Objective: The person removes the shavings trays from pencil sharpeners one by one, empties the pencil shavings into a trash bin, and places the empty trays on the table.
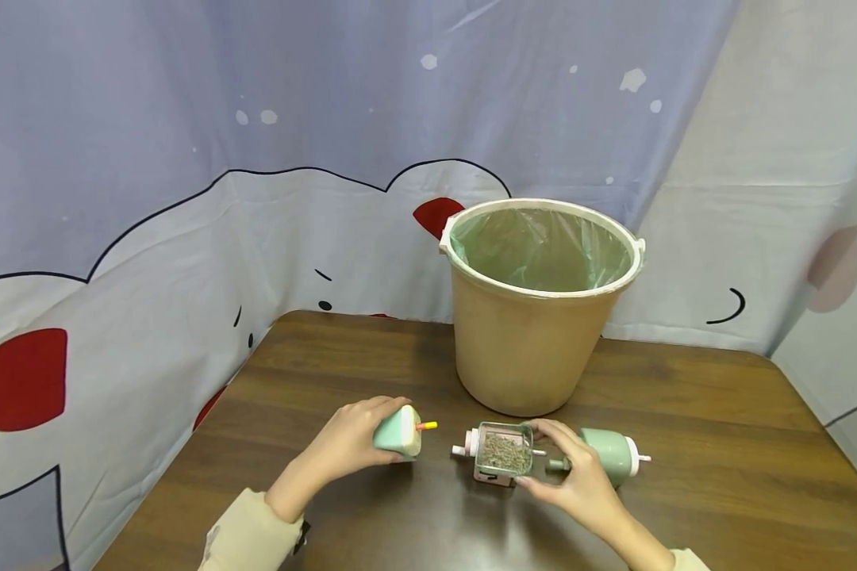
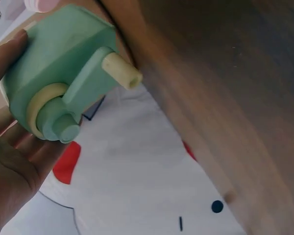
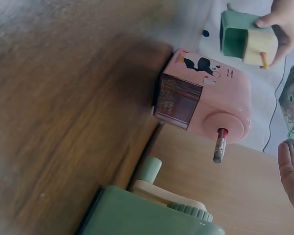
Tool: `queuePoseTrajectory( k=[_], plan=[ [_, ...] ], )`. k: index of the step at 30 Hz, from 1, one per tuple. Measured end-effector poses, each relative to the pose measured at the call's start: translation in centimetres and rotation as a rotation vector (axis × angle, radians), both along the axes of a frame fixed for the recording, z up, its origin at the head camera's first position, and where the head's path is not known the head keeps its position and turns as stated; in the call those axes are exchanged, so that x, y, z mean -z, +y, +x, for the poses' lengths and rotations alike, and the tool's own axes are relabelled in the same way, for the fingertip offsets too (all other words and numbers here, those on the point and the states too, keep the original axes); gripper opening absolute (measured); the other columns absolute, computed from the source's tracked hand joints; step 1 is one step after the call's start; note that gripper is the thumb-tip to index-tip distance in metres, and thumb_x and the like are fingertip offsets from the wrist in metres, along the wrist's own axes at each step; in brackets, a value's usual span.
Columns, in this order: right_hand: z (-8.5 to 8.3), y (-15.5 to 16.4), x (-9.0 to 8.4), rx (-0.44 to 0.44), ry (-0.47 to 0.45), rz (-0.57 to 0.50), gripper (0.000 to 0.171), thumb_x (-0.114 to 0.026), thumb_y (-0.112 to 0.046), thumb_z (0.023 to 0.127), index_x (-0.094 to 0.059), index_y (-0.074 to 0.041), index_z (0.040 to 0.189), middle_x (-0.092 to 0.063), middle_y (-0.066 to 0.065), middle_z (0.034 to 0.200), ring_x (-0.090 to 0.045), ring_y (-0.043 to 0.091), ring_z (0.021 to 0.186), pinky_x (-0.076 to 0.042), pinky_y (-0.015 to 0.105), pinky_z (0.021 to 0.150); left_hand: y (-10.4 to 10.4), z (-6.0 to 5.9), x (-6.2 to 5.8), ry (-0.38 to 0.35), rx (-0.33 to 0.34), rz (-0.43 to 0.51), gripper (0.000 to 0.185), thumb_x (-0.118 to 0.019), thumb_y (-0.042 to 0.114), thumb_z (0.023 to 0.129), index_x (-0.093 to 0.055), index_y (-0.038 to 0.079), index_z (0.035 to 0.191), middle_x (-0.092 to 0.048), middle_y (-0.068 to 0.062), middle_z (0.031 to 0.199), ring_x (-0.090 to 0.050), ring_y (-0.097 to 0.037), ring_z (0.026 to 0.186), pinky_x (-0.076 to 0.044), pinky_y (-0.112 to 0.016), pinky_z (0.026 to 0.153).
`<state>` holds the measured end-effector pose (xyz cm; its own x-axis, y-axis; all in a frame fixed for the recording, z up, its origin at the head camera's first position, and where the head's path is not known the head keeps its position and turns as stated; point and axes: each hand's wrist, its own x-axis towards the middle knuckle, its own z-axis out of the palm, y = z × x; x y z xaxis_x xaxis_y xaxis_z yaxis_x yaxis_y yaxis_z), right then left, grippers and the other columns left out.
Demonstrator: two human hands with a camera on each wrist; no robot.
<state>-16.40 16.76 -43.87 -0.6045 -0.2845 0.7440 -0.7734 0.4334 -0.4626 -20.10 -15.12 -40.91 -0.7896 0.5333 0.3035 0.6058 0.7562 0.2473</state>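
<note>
Bucket stands behind 3 sharpeners (on table).

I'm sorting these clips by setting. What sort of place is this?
Probably a staged recording corner, not a lived-in room: a wooden table walled by a cartoon-print curtain, with a lined bin and pencil sharpeners set out.

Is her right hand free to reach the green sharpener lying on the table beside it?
Probably yes: the right hand rests by the shavings tray, and the green sharpener lies just behind it, nothing between.
</note>
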Motion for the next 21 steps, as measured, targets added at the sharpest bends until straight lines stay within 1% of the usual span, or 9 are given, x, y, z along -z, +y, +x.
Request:
queuePoseTrajectory(
  k=[3,6,12,16,21],
  plan=[
    [0.1,0.2,0.1,0.012,-0.014,0.008,0.071,-0.086,-0.003,0.052,-0.059,0.001,0.117,-0.064,0.013,0.107,-0.058,0.008,0.095,-0.041,0.006,0.09,-0.1,-0.5,0.5,-0.06,-0.019,-0.007,0.07,-0.087,0.027,0.062,-0.058,0.008,0.123,-0.066,-0.006,0.11,-0.063,-0.018,0.088,-0.051,-0.033,0.069],
    [0.2,0.5,0.1,0.026,-0.026,0.017,0.07,-0.085,-0.003,0.052,-0.059,0.002,0.117,-0.064,0.011,0.108,-0.058,0.005,0.097,-0.041,0.006,0.09,-0.1,-0.7,0.9,-0.095,-0.035,-0.009,0.069,-0.087,0.026,0.062,-0.057,0.008,0.122,-0.066,-0.006,0.109,-0.062,-0.018,0.088,-0.05,-0.034,0.069],
    [0.2,0.8,-0.1,0.026,-0.046,-0.004,0.068,-0.083,0.0,0.055,-0.058,0.004,0.118,-0.063,0.014,0.11,-0.056,-0.002,0.102,-0.042,0.007,0.09,-0.2,-1.2,1.0,-0.107,-0.054,-0.024,0.069,-0.088,0.022,0.062,-0.057,0.008,0.122,-0.065,-0.006,0.108,-0.061,-0.019,0.089,-0.05,-0.036,0.07],
    [0.2,1.0,-0.2,-0.002,-0.066,-0.053,0.068,-0.082,0.003,0.055,-0.058,0.004,0.118,-0.063,0.016,0.11,-0.059,0.0,0.099,-0.045,0.009,0.087,0.0,-1.8,1.0,-0.132,-0.035,-0.024,0.068,-0.087,0.02,0.063,-0.057,0.009,0.122,-0.064,-0.007,0.11,-0.061,-0.022,0.091,-0.051,-0.038,0.072],
    [0.1,1.1,0.0,-0.022,-0.083,-0.086,0.068,-0.082,0.006,0.055,-0.058,0.005,0.118,-0.062,0.017,0.11,-0.06,0.0,0.098,-0.046,0.008,0.086,0.1,-2.7,1.2,-0.169,-0.024,-0.006,0.065,-0.087,0.016,0.062,-0.058,0.008,0.119,-0.065,-0.008,0.109,-0.061,-0.021,0.089,-0.05,-0.038,0.072]
  ],
)
